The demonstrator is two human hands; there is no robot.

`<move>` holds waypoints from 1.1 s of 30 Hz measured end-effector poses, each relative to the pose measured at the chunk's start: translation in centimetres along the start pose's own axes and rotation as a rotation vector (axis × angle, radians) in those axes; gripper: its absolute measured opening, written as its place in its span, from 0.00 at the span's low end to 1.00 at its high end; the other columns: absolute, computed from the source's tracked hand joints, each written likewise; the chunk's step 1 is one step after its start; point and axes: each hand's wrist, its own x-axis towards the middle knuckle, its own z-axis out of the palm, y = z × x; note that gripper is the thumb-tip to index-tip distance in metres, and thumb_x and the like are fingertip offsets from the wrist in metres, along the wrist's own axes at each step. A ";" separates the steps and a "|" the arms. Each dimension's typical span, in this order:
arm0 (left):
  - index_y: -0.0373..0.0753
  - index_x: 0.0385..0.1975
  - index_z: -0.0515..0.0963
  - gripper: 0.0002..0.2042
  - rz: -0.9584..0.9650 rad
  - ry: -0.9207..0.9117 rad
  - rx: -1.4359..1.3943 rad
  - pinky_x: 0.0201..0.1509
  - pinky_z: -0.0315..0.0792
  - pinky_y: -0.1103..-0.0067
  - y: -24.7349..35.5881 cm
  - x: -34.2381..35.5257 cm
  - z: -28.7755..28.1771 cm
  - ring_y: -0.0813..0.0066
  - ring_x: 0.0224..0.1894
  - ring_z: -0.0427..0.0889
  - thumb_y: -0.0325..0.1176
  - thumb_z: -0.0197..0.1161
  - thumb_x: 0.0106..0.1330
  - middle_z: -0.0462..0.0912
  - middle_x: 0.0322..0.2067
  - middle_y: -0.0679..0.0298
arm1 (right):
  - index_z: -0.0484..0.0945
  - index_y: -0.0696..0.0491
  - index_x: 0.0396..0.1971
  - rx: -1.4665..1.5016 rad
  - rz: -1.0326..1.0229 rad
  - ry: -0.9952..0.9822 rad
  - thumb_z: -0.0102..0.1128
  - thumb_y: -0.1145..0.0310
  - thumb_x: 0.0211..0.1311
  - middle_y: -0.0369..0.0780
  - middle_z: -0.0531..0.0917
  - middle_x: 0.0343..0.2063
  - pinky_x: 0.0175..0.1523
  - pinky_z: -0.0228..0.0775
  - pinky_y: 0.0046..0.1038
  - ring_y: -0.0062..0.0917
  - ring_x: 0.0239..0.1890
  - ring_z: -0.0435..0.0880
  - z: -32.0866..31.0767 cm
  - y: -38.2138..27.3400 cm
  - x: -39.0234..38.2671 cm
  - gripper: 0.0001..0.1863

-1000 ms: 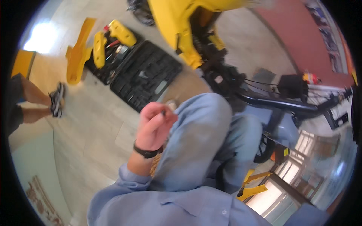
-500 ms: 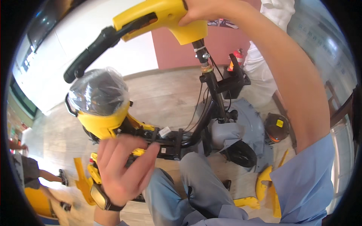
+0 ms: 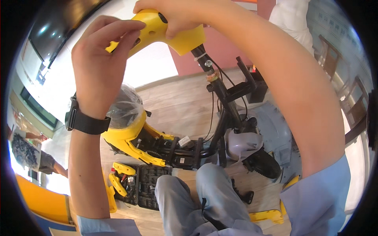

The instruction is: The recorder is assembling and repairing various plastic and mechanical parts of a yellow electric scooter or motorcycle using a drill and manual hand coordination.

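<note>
At the top, my right hand [image 3: 179,15] is wrapped round the yellow handlebar cover [image 3: 154,29] of a partly stripped electric scooter, thumb on its near face. My left hand [image 3: 98,49] is raised in front of the cover's left part, fingertips and thumb drawn together in a pinch. Whatever lies between them, if anything, is too small or hidden to make out. My left hand also blocks the left handlebar grip. Below the cover, the black steering stem [image 3: 220,84] runs down to the bare frame [image 3: 189,151], with cables hanging beside it.
Plastic film wraps the scooter's seat [image 3: 126,108] above yellow body panels [image 3: 122,137]. A tool case [image 3: 151,187] lies open on the floor by my knees. Grey panels [image 3: 275,129] lie beyond the front wheel [image 3: 264,163]. Another person [image 3: 29,151] is at far left.
My left hand has risen from above the scooter's frame to the handlebar cover, its fingers closing into a pinch. My right hand stays on the cover, and the view has shifted.
</note>
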 end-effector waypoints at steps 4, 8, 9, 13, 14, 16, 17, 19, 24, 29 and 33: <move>0.36 0.34 0.83 0.06 0.022 0.007 0.128 0.33 0.75 0.83 -0.6 0.0 0.9 0.77 0.29 0.80 0.22 0.65 0.58 0.81 0.28 0.64 | 0.70 0.47 0.59 -0.054 0.013 0.042 0.74 0.66 0.39 0.45 0.73 0.52 0.63 0.64 0.35 0.39 0.57 0.72 0.5 -0.3 -0.4 0.40; 0.36 0.33 0.81 0.05 0.104 0.028 0.191 0.32 0.75 0.85 -1.3 -0.1 1.8 0.78 0.25 0.80 0.22 0.65 0.56 0.82 0.26 0.66 | 0.69 0.47 0.60 -0.063 0.017 0.018 0.73 0.66 0.41 0.46 0.73 0.54 0.64 0.63 0.35 0.38 0.58 0.71 -0.1 -0.5 -0.7 0.40; 0.36 0.33 0.81 0.05 0.107 0.029 0.192 0.32 0.75 0.85 -1.3 -0.2 1.9 0.78 0.25 0.80 0.22 0.65 0.56 0.82 0.26 0.66 | 0.69 0.48 0.61 -0.056 0.004 0.020 0.73 0.67 0.41 0.46 0.73 0.54 0.64 0.63 0.35 0.38 0.58 0.71 -0.5 -0.7 -1.0 0.40; 0.37 0.29 0.78 0.05 -0.068 0.068 0.142 0.33 0.75 0.85 -0.6 -1.7 2.3 0.80 0.24 0.80 0.24 0.66 0.54 0.82 0.23 0.65 | 0.69 0.49 0.60 -0.031 0.016 0.015 0.72 0.68 0.41 0.46 0.73 0.54 0.64 0.64 0.36 0.38 0.58 0.71 -0.2 -0.7 -0.7 0.40; 0.37 0.29 0.78 0.05 -0.194 0.108 0.032 0.33 0.75 0.85 0.2 -2.1 3.1 0.81 0.25 0.79 0.24 0.65 0.53 0.82 0.23 0.66 | 0.69 0.49 0.60 -0.041 0.043 -0.015 0.73 0.68 0.41 0.46 0.73 0.54 0.64 0.64 0.36 0.38 0.58 0.71 0.3 0.1 -0.5 0.40; 0.36 0.28 0.78 0.05 -0.359 0.156 -0.078 0.33 0.74 0.85 1.2 -2.9 2.6 0.85 0.25 0.78 0.25 0.64 0.52 0.82 0.22 0.69 | 0.69 0.50 0.60 -0.031 0.049 0.004 0.73 0.68 0.40 0.47 0.73 0.54 0.64 0.64 0.36 0.39 0.58 0.71 0.3 0.1 0.6 0.40; 0.35 0.30 0.79 0.06 -0.323 0.159 -0.064 0.33 0.74 0.86 1.3 -3.4 2.5 0.84 0.25 0.78 0.25 0.64 0.53 0.82 0.22 0.69 | 0.69 0.50 0.60 -0.024 0.066 -0.050 0.73 0.68 0.41 0.47 0.73 0.54 0.64 0.64 0.36 0.39 0.58 0.71 0.2 -0.1 0.8 0.40; 0.34 0.31 0.80 0.06 -0.311 0.186 -0.136 0.34 0.74 0.85 1.4 -3.1 2.4 0.84 0.25 0.78 0.25 0.63 0.54 0.82 0.22 0.68 | 0.69 0.50 0.60 -0.024 0.083 -0.101 0.73 0.69 0.41 0.47 0.73 0.54 0.65 0.63 0.37 0.39 0.58 0.71 -0.3 -0.3 0.9 0.40; 0.34 0.31 0.81 0.05 -0.405 0.106 -0.184 0.36 0.74 0.84 0.9 -3.2 1.5 0.82 0.26 0.78 0.24 0.62 0.54 0.82 0.24 0.65 | 0.66 0.48 0.63 0.047 0.051 -0.049 0.71 0.69 0.43 0.47 0.70 0.56 0.68 0.59 0.38 0.39 0.61 0.68 -0.6 -0.5 0.0 0.41; 0.34 0.34 0.82 0.05 -0.192 0.058 0.087 0.38 0.72 0.85 0.9 -2.7 -0.8 0.79 0.33 0.80 0.22 0.61 0.60 0.83 0.33 0.63 | 0.71 0.40 0.57 -0.076 -0.040 0.162 0.76 0.66 0.35 0.40 0.72 0.53 0.60 0.65 0.39 0.38 0.58 0.70 4.9 2.3 1.7 0.41; 0.34 0.31 0.79 0.04 -0.291 0.166 -0.063 0.36 0.70 0.83 1.2 -3.6 -3.4 0.79 0.29 0.76 0.22 0.60 0.57 0.80 0.29 0.64 | 0.68 0.35 0.60 -0.043 -0.036 0.117 0.79 0.59 0.32 0.41 0.72 0.54 0.64 0.63 0.40 0.38 0.60 0.70 4.3 2.4 2.2 0.47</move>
